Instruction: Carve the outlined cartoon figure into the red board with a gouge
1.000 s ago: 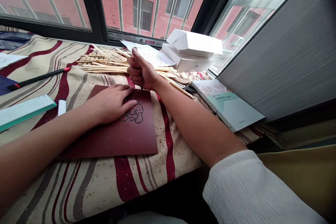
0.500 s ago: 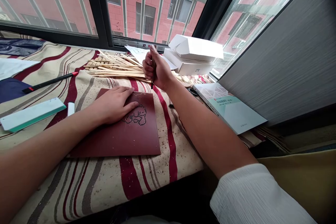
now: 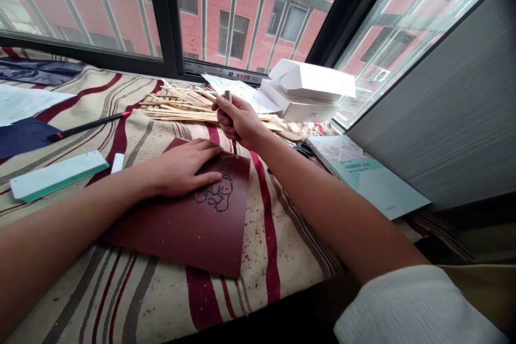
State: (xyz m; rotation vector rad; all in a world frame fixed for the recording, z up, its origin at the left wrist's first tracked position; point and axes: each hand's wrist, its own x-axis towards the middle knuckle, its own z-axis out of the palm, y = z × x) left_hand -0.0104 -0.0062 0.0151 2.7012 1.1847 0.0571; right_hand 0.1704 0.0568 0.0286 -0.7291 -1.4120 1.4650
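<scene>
A dark red board [image 3: 193, 236] lies turned at an angle on the striped cloth, with a dark cartoon-like outline [image 3: 220, 193] cut into its surface. My left hand [image 3: 189, 164] rests flat across its upper part, fingers stretched out, covering some of the outline. In my right hand [image 3: 239, 123] a slim carving tool [image 3: 228, 97] is gripped upright. Its narrow metal end points down at the board's far right corner, where a pale mark shows. Whether the tip presses in cannot be made out.
Thin wooden strips [image 3: 177, 105] lie beyond the board, near a paper sheet [image 3: 245, 91] and a white box [image 3: 310, 110]. To the right are a book [image 3: 366, 172] and scissors [image 3: 304, 149]. A pen [image 3: 92, 124] and a white-green block [image 3: 60, 174] lie left. Crumbs dot the cloth.
The board has rotated clockwise under my left hand. My right hand has lowered the carving tool from above the cloth to the board's far edge. The view has shifted slightly left.
</scene>
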